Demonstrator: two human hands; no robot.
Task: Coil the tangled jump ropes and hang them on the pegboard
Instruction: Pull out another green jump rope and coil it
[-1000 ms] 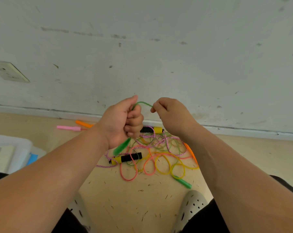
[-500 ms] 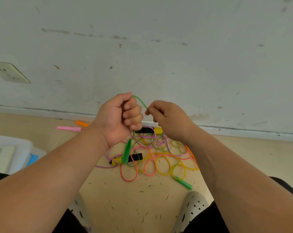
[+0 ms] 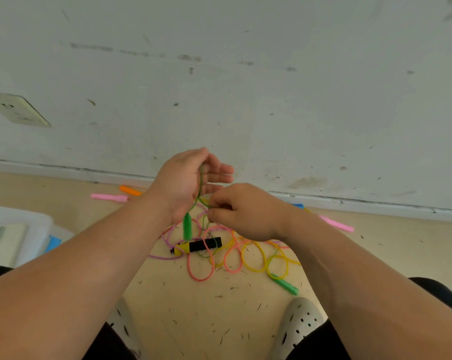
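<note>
Our right hand (image 3: 245, 214) makes the grip: it pinches the green jump rope (image 3: 199, 188) just above the black and yellow handle (image 3: 197, 246) on the floor (image 3: 193, 320). Our left hand (image 3: 186, 183) is spread flat, higher above that handle, and the rope only hangs over it. The rope runs up and down, and its green handle (image 3: 187, 226) dangles just over the black and yellow one. We think the right hand, lower and nearer the tangle (image 3: 245, 258), should feed up more rope next.
</note>
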